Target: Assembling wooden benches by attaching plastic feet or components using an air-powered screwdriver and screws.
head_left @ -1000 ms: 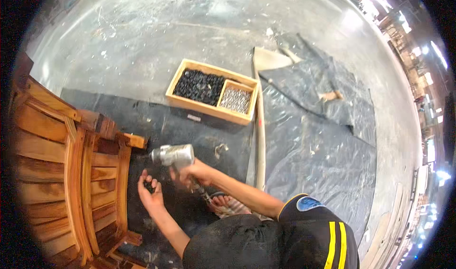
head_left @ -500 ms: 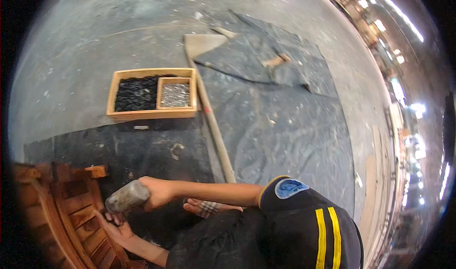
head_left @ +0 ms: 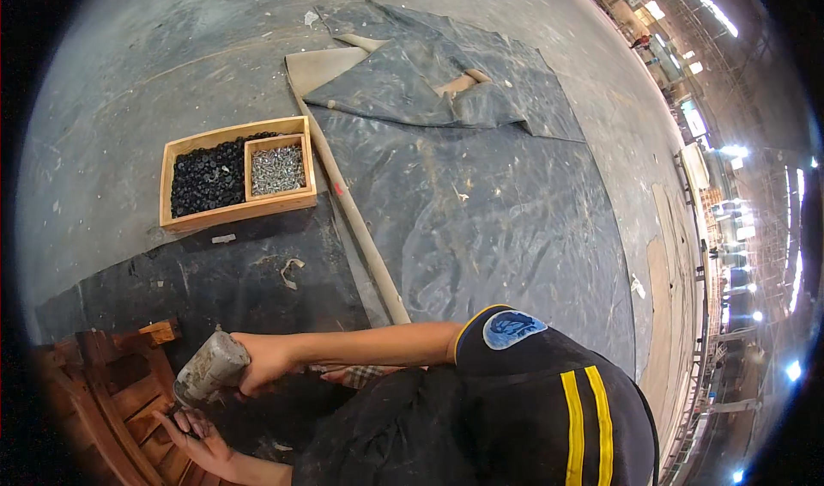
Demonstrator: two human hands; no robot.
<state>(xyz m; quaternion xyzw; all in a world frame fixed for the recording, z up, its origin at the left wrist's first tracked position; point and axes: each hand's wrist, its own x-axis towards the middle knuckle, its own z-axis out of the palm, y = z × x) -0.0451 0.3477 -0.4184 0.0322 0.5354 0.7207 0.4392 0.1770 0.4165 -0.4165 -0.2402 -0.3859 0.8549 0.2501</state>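
Workshop floor point(head_left: 112, 125): grey and scuffed, running well out ahead of the fingers, with a dark sheet point(head_left: 257, 306) close in front of them and a larger creased sheet point(head_left: 481, 211) away to their right.
Box: ahead of the right fingers sits a wooden box point(head_left: 236, 215), black washer-like pieces point(head_left: 206, 177) in the main part, small metal fasteners point(head_left: 276, 170) in the inner tray.
Wooden frame: slatted furniture point(head_left: 112, 417) stands just left of the left fingers; touching or not, I can't tell.
Power tool: here's the grey tool point(head_left: 210, 370), between the two sets of fingers, tilted, its lower end right by the left ones.
Right hand: the right hand point(head_left: 262, 363) is closed round that tool, forearm nearly level across the lap, elbow out to the right.
Left hand: low down, the left hand point(head_left: 210, 452) has its palm turned up, fingers part-curled by small dark pieces point(head_left: 190, 424); pinched or merely cradled, I can't tell.
Good handling: I'd say a firm wrist, the tool lined up square to the wood, and those left fingertips well clear of its working end.
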